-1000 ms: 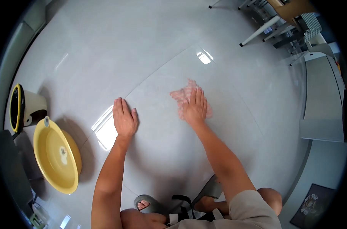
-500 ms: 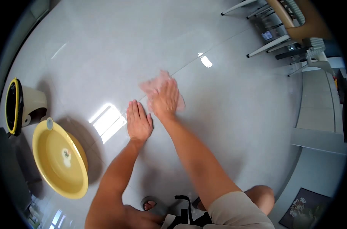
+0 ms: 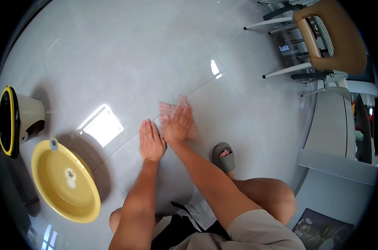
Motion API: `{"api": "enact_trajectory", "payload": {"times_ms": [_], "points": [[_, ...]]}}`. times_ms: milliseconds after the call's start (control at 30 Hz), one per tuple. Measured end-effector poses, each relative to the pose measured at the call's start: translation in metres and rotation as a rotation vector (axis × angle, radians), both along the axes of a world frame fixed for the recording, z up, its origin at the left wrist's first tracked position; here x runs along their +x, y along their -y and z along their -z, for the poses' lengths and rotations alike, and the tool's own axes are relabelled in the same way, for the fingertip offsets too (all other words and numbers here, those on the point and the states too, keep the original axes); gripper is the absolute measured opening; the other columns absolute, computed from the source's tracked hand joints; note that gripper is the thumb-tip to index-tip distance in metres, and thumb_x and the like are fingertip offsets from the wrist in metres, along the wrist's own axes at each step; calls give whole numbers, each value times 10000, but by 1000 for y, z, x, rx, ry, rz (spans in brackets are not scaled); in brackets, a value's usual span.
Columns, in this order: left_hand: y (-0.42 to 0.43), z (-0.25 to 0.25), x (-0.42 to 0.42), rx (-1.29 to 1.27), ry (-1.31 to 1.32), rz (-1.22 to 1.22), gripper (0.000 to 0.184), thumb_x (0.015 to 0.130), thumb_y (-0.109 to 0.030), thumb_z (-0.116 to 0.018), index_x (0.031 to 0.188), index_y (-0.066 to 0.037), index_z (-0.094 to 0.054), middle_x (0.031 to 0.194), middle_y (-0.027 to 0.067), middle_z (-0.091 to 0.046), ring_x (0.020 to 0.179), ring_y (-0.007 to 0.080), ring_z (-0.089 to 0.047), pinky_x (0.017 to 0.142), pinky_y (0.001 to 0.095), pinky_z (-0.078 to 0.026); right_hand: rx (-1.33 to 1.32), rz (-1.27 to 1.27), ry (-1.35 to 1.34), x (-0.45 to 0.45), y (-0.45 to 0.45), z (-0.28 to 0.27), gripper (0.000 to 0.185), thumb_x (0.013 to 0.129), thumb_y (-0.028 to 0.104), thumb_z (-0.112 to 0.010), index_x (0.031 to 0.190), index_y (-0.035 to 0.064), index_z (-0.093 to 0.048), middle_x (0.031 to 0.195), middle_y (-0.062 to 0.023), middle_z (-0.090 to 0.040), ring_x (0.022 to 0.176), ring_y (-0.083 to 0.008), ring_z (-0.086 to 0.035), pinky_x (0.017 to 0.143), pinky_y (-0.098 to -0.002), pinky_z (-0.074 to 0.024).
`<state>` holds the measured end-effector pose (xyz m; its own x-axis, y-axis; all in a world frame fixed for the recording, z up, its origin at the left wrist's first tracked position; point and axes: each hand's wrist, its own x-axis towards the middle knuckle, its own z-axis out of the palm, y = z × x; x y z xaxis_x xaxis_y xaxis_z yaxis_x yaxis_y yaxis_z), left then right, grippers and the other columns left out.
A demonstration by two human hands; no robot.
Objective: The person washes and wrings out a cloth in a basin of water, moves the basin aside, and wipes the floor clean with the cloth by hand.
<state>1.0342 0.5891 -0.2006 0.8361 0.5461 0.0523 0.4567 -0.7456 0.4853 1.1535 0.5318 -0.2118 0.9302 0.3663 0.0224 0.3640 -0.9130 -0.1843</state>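
Observation:
My left hand (image 3: 152,143) lies flat on the glossy floor with its fingers stretched out and nothing in it. Just to its right, my right hand (image 3: 177,126) is spread palm down on a pink cloth (image 3: 168,109), pressing it against the tiles. Folds of the cloth stick out past the fingertips and along the hand's right side; the part under the palm is hidden. Slight blur covers the cloth and the right fingers. The two hands nearly touch at the thumbs and wrists.
At the left stand a yellow basin (image 3: 88,210) and a pale bin (image 3: 32,112) with a black liner. A chair (image 3: 339,41) and others are at the upper right, a cabinet (image 3: 328,121) along the right. My sandalled foot (image 3: 223,156) is near my right forearm.
My right hand and the cloth have slid back toward me. My left hand sits slightly lower in view. A sandalled foot now shows right of my forearms, and the view has shifted.

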Motion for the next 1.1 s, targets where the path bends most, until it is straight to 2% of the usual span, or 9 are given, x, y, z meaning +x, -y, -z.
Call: {"api": "enact_trajectory", "payload": {"times_ms": [267, 367, 467, 633, 733, 800, 933, 1067, 1100], "points": [[-3, -11, 2, -50, 50, -80, 660, 942, -230, -630, 1512, 88, -530, 1624, 248, -490, 1544, 436, -419, 1287, 556, -322, 50, -297, -79, 80, -144, -18, 897, 1051, 463, -581, 1675, -88, -246, 1764, -325, -184, 1652, -467, -147, 1344, -573, -100], [-3, -15, 4, 12, 66, -126, 628, 943, -238, -646, 1486, 68, -568, 1599, 203, -533, 1516, 388, -472, 1271, 520, -371, 27, -503, -170, 102, -139, -29, 909, 1057, 463, -579, 1687, -79, -211, 1765, -324, -180, 1655, -467, -130, 1341, -575, -99], [-2, -14, 3, 51, 84, -156, 599, 948, -221, -653, 1472, 60, -584, 1582, 188, -550, 1491, 379, -501, 1256, 508, -401, -10, -770, -160, 134, -72, -19, 903, 1065, 462, -575, 1687, -77, -204, 1763, -323, -183, 1661, -461, -108, 1340, -581, -87], [2, -20, 8, 74, 68, -186, 578, 958, -198, -669, 1471, 55, -585, 1575, 179, -553, 1470, 386, -518, 1245, 504, -417, -40, -564, -148, 155, 56, -20, 868, 1069, 461, -566, 1671, -75, -246, 1764, -308, -176, 1662, -463, -92, 1328, -604, -94], [8, -22, 19, 64, 43, -258, 616, 946, -172, -665, 1501, 66, -547, 1596, 189, -530, 1488, 405, -486, 1259, 514, -388, -43, -463, -88, 142, 47, -5, 835, 1084, 456, -526, 1670, -73, -256, 1773, -301, -155, 1661, -468, -83, 1324, -619, -82], [15, -21, 23, 60, 17, -261, 634, 947, -171, -666, 1513, 79, -523, 1606, 222, -502, 1510, 428, -448, 1270, 520, -366, -3, -513, -261, 140, 7, -17, 810, 1094, 455, -493, 1666, -74, -273, 1767, -301, -181, 1661, -467, -91, 1322, -628, -68], [13, -23, 39, 73, 7, -280, 638, 988, -168, -643, 1544, 92, -471, 1637, 266, -450, 1531, 468, -402, 1282, 536, -336, 159, -684, -140, 147, -56, -9, 783, 1086, 439, -501, 1651, -68, -310, 1749, -300, -242, 1656, -469, -134, 1325, -613, -98], [24, -27, 67, 112, -48, -289, 615, 1045, -203, -619, 1560, 89, -453, 1650, 263, -441, 1546, 472, -384, 1287, 538, -325, 140, -648, -172, 174, 20, -15, 772, 1063, 418, -542, 1630, -70, -353, 1740, -312, -262, 1653, -472, -157, 1330, -601, -121], [26, -28, 82, 129, -28, -291, 621, 1045, -208, -621, 1563, 89, -449, 1650, 264, -441, 1548, 473, -381, 1287, 539, -325, 28, -613, -175, 178, 52, -39, 787, 1028, 412, -616, 1604, -79, -401, 1732, -332, -268, 1651, -469, -174, 1330, -594, -139]]}}
